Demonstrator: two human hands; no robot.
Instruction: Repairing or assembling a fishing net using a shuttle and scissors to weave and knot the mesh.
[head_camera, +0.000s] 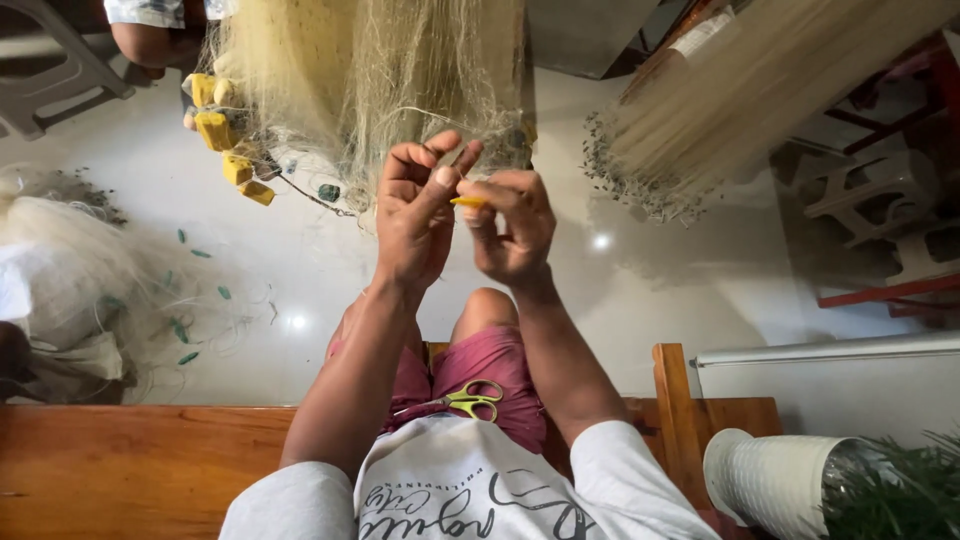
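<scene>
My left hand (410, 215) is raised in front of me, thumb and fingers pinching fine strands of a pale fishing net (380, 80) that hangs down ahead. Close beside it, my right hand (512, 228) grips a small yellow netting needle (468, 201), whose tip points at the left thumb. The two hands almost touch. Yellow-green handled scissors (472, 400) lie on my lap, on pink shorts.
Yellow floats (218, 128) hang along the net's left edge. A second bundled net (760, 90) lies to the right, and a white net pile (70, 270) to the left. Another person's arm (150, 35) shows top left. I sit on a wooden bench (130, 465) beside a white plant pot (770, 480).
</scene>
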